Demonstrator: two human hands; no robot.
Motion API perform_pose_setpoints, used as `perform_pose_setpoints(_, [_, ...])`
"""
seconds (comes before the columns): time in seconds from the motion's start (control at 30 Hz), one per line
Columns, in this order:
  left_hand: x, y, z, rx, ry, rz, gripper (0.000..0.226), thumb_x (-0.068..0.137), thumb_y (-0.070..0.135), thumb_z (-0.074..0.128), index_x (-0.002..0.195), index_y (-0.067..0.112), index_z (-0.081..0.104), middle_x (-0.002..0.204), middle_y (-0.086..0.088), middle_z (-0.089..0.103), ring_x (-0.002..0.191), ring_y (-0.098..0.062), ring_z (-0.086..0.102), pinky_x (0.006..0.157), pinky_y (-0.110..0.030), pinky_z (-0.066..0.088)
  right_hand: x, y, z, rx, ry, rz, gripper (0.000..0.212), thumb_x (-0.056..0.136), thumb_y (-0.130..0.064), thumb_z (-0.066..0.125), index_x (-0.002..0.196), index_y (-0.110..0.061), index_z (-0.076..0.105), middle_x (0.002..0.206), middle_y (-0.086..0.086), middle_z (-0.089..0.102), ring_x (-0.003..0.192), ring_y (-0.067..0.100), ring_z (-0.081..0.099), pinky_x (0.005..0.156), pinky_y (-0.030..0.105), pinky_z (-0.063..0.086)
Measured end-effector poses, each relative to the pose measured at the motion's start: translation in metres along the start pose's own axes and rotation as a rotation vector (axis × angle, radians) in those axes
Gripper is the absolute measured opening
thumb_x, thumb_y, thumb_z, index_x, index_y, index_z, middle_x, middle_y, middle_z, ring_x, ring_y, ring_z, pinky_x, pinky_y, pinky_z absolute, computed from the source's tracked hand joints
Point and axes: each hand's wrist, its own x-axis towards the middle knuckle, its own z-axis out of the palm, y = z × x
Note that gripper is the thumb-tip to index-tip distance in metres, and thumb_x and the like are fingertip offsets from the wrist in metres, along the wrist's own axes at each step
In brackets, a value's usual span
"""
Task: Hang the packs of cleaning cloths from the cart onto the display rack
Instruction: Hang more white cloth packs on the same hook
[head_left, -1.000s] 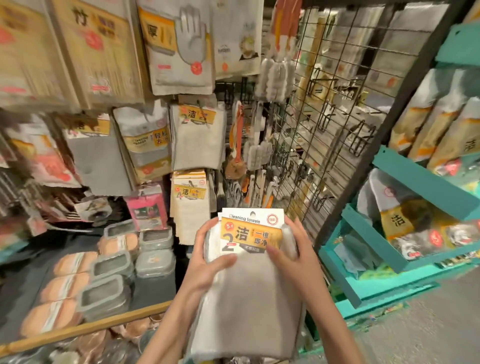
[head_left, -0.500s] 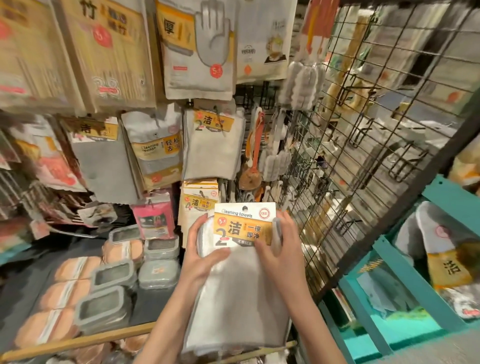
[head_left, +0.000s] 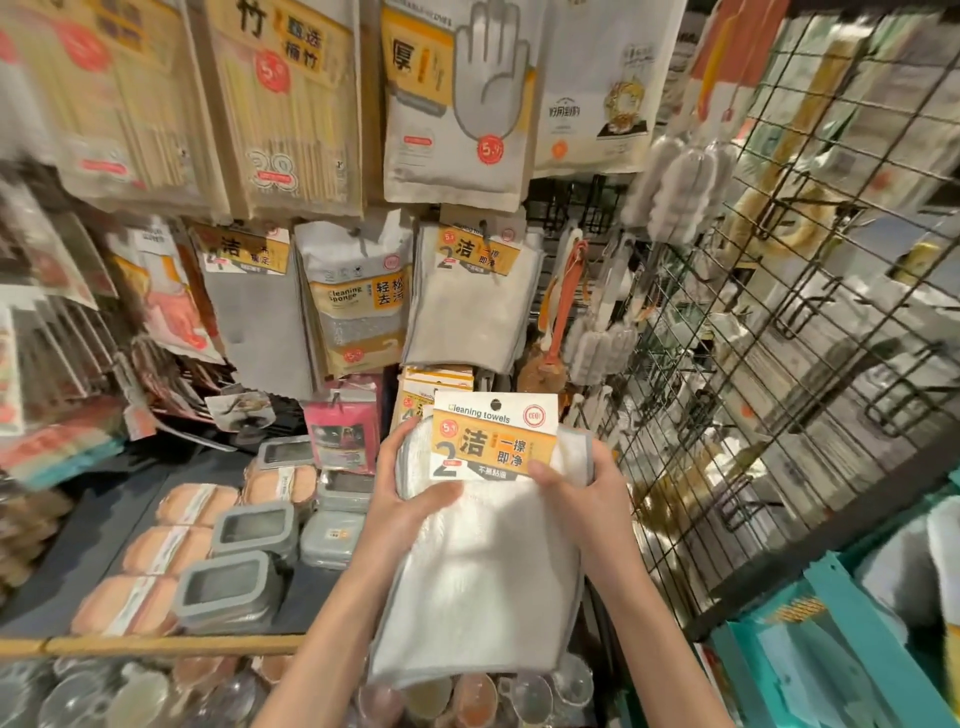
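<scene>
Hands hold one pack of cleaning towels up in front of the display rack. Left hand grips its left edge, thumb on the front. Right hand grips the right edge, thumb on the yellow label. Another pack like it hangs on the rack just above.

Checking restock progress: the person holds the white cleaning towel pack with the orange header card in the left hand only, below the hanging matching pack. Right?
Not quite. The head view shows both the left hand and the right hand gripping the white cleaning towel pack with the orange header card, below the hanging matching pack.
</scene>
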Motion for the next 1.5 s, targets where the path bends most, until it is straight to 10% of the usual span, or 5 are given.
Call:
perform_pose_setpoints(0.33, [0.011,0.004,0.000,0.075,0.029,0.048,0.076,0.073,0.007,0.081,0.124,0.047,0.039,0.125,0.033,0.040,0.098,0.033,0.042,0.072,0.004,0.039,0.035,-0.004,-0.001,0.111,-0.110,0.003,0.025,0.080,-0.002,0.070,0.099,-0.018,0.066,0.097,0.001,0.073,0.093,0.018,0.069,0.078,0.031,0.054])
perform_pose_setpoints(0.57, [0.022,0.005,-0.001,0.116,0.011,-0.021,0.061,0.054,0.054,0.078,0.111,0.052,0.057,0.130,0.024,0.053,0.124,-0.009,0.052,0.105,-0.043,0.043,0.060,-0.012,-0.007,0.218,-0.115,0.047,0.025,0.081,0.000,0.067,0.099,-0.017,0.062,0.089,-0.001,0.073,0.075,0.010,0.071,0.059,0.019,0.054])
perform_pose_setpoints(1.07, [0.057,0.011,-0.010,0.036,0.187,-0.081,0.045,0.067,0.035,0.085,0.099,0.051,0.058,0.120,0.014,0.060,0.109,-0.022,0.062,0.093,-0.049,0.051,0.118,-0.029,0.026,-0.116,-0.183,-0.259,0.060,0.072,0.001,0.075,0.118,-0.025,0.045,0.122,-0.008,0.047,0.116,0.009,0.043,0.100,0.020,0.035])
perform_pose_setpoints(1.23, [0.068,0.017,-0.013,-0.005,0.196,-0.092,0.051,0.055,0.046,0.086,0.098,0.052,0.060,0.125,0.004,0.061,0.108,-0.029,0.064,0.094,-0.056,0.049,0.131,-0.039,0.033,-0.090,-0.286,-0.384,0.057,0.073,0.012,0.068,0.116,-0.019,0.046,0.116,-0.018,0.045,0.101,-0.025,0.040,0.082,-0.006,0.029])
perform_pose_setpoints(1.5, [0.089,0.018,-0.020,0.013,0.243,-0.011,0.038,0.074,0.025,0.082,0.101,0.042,0.060,0.113,0.039,0.050,0.129,-0.017,0.045,0.107,-0.048,0.039,0.164,-0.046,0.047,-0.101,-0.328,-0.366,0.041,0.076,0.014,0.063,0.103,-0.018,0.057,0.104,-0.019,0.054,0.104,-0.003,0.049,0.078,0.006,0.044])
